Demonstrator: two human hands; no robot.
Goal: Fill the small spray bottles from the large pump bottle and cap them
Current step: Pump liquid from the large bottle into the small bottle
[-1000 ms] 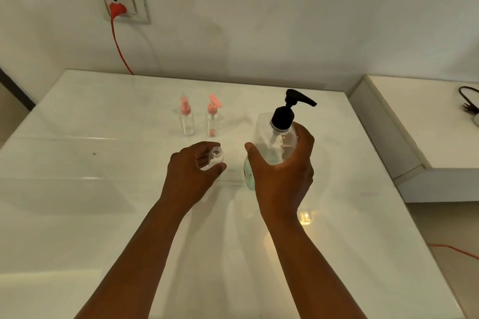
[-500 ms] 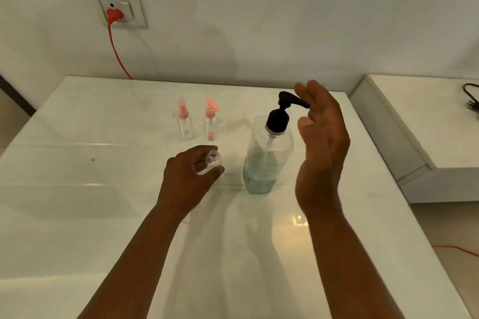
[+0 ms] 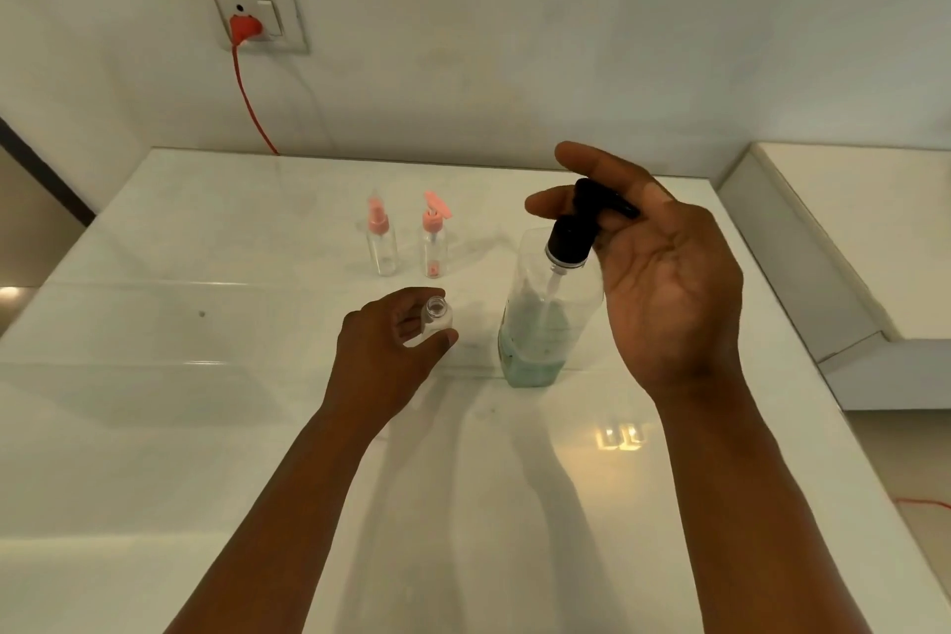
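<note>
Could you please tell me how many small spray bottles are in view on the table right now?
3: two pink-capped bottles stand side by side further back; one uncapped bottle is held in the left hand, beside the pump bottle.

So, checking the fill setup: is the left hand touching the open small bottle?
Touching. The head view shows the left hand holding the open small bottle, fingers curled round it.

- Small spray bottles: three. One is uncapped (image 3: 436, 317); two wear pink spray caps, one (image 3: 382, 245) beside the other (image 3: 435, 242).
- Large pump bottle (image 3: 540, 319): one, with a black pump head.
- Hands: two, a left hand (image 3: 383, 353) and a right hand (image 3: 664, 273).
- Wall socket (image 3: 252, 13): one.
- Red plug (image 3: 244, 26): one.
</note>
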